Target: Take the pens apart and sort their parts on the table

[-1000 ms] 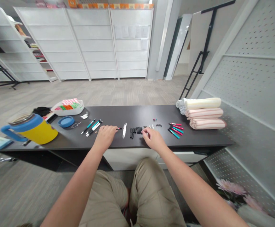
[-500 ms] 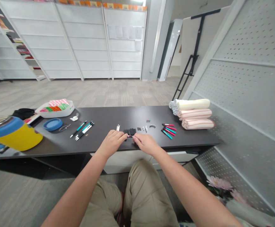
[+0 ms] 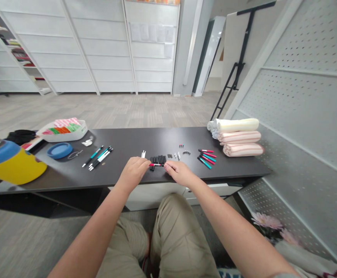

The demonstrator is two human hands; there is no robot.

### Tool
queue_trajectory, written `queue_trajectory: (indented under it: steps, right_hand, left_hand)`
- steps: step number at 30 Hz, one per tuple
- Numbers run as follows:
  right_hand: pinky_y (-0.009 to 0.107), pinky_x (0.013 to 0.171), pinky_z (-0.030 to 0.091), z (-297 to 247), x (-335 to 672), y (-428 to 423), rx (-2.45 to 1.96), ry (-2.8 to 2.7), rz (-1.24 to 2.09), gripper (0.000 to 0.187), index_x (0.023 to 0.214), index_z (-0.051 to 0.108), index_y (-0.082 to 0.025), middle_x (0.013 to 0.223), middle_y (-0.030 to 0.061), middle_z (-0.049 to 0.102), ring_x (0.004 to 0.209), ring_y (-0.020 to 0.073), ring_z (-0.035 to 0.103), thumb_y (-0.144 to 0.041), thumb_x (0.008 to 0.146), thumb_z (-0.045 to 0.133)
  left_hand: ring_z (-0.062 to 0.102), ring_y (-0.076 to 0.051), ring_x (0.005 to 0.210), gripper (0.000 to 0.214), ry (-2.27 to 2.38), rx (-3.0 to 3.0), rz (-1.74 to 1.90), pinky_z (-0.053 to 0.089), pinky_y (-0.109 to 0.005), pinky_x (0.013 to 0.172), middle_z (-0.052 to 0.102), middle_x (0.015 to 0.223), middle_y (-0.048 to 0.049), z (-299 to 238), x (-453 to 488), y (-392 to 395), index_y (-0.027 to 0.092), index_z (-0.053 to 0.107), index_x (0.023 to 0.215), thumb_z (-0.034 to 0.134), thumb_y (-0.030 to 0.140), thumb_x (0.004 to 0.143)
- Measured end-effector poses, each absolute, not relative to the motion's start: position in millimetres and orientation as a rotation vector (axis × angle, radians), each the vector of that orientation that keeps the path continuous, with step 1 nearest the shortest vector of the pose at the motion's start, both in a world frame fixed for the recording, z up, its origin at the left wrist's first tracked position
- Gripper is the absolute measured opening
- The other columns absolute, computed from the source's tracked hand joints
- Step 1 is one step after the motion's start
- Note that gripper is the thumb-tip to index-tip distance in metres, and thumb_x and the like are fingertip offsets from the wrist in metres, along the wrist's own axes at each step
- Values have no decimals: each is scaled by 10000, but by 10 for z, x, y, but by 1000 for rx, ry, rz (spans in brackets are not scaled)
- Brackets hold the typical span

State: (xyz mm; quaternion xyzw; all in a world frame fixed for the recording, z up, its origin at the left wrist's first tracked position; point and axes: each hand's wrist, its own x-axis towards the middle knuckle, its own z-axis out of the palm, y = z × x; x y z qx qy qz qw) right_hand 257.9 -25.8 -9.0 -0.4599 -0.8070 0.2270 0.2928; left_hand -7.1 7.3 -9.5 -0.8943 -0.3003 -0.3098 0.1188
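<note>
Between my two hands, a small red and black pen piece (image 3: 156, 165) lies crosswise just over the near part of the dark desk. The fingers of my left hand (image 3: 133, 170) are closed at its red end. My right hand (image 3: 179, 172) pinches its dark end between thumb and fingers. Right behind it sits a row of black grip tubes (image 3: 158, 159), partly covered by my hands. Thin white refills (image 3: 143, 154) lie beyond my left hand. Small dark pieces (image 3: 170, 156), silvery parts (image 3: 187, 153) and tiny red and green bits (image 3: 181, 146) are spread beyond my right hand.
Pens (image 3: 101, 158) lie to the left, red and green barrels (image 3: 207, 158) to the right. Rolled towels (image 3: 240, 137) are stacked at the right end. A blue lid (image 3: 60, 150), a white tray (image 3: 83, 131) and a yellow-blue jug (image 3: 14, 164) occupy the left.
My left hand has shifted slightly left, away from my right hand. More of the red piece between them shows now. The view has tilted slightly down.
</note>
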Motion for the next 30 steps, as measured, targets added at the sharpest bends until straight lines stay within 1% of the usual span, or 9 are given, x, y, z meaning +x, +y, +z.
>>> queue_trajectory:
  steps: [6,9,12,14,18,22,24,26,30]
  right_hand:
    - [264,659,323,-91,2607,-249,-1173,-2121,667,370,779,490,-220,730,-26,559,697,142,512,-393,1092,397]
    - [265,672,339,-76,2609,-251,-1167,-2105,678,379,783,501,-223,737,-22,566,709,147,516,-407,1094,387]
    - [266,692,364,-69,2609,-250,-1172,-2088,677,390,805,537,-224,761,-15,594,730,152,536,-420,1099,371]
    - [268,710,380,-71,2609,-249,-1180,-2078,665,380,848,580,-225,787,-10,624,750,156,560,-419,1101,372]
    - [279,752,412,-86,2609,-237,-1204,-2058,627,338,941,660,-232,860,6,696,801,170,616,-400,1092,408]
    - [291,794,441,-106,2606,-219,-1200,-2010,595,291,1021,702,-236,974,27,748,883,187,661,-391,1071,460]
    - [287,768,444,-109,2605,-216,-1223,-1974,607,273,1038,714,-238,938,19,755,844,183,662,-398,1056,493]
    - [276,701,431,-105,2605,-218,-1266,-1938,634,266,1039,728,-240,867,3,749,751,168,639,-408,1041,521]
    - [271,610,379,-85,2607,-222,-1358,-1887,630,295,905,738,-225,747,-8,720,616,144,563,-407,1026,541]
  left_hand:
    - [677,-225,950,171,-887,-2617,-914,450,-400,882,774,1014,-70,-101,-92,126,204,711,1109,563,266,1051]
    - [674,-225,916,208,-892,-2616,-865,432,-401,858,780,1015,-73,-102,-84,135,212,710,1180,563,291,1055]
    - [665,-228,894,266,-926,-2617,-807,420,-399,852,773,999,-77,-100,-74,124,203,673,1266,556,323,1059]
    - [655,-232,871,263,-991,-2601,-783,414,-398,847,754,943,-76,-96,-68,112,182,672,1221,551,350,1059]
    - [637,-232,852,250,-1058,-2605,-725,393,-392,836,714,875,-56,-79,-62,100,192,678,1033,514,378,1071]
    - [633,-225,871,270,-1078,-2625,-714,377,-381,825,719,923,-55,-56,-52,110,211,684,1039,494,399,1078]
    - [630,-224,866,272,-1089,-2621,-719,369,-379,807,719,927,-59,-49,-48,116,216,692,1059,491,399,1079]
    - [629,-224,865,276,-1096,-2622,-722,366,-377,800,720,928,-61,-49,-47,120,220,698,1079,489,400,1080]
    - [637,-224,883,280,-1099,-2629,-744,375,-376,819,729,947,-64,-62,-52,124,222,701,1097,488,404,1080]
